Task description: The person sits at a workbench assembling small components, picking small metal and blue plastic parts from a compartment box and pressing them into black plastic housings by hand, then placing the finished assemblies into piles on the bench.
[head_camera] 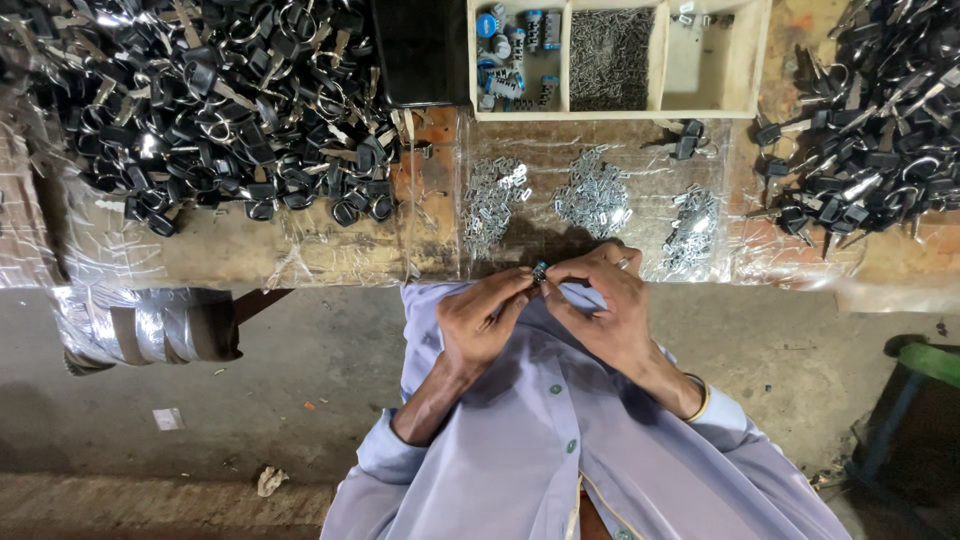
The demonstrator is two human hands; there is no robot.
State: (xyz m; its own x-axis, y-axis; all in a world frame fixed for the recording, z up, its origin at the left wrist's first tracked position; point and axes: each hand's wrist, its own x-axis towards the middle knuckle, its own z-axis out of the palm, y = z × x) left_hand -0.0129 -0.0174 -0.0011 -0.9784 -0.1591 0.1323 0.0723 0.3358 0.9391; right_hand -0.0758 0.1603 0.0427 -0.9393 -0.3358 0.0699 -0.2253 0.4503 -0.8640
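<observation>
Left hand (483,322) and right hand (600,310) meet at table (330,255) edge, both grips pinching small part (540,272); metal clips (592,198) near.

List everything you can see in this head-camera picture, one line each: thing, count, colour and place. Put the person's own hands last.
Keys, left heap: too many to count, black heads with silver blades, far left of bench.
Keys, right heap: many, black and silver, far right.
Divided tray: one, cream, three compartments, top centre.
Small metal parts, piles: three, silver, on clear plastic below the tray.
Bench: one, brown, covered in plastic sheet.
Wrapped bundle: one, silvery and brown, under the bench at left.
Stool: one, green, right edge.
Small part: one, dark, pinched between both hands.
Left hand: pinching the small part.
Right hand: ring on one finger, pinching it too.
</observation>
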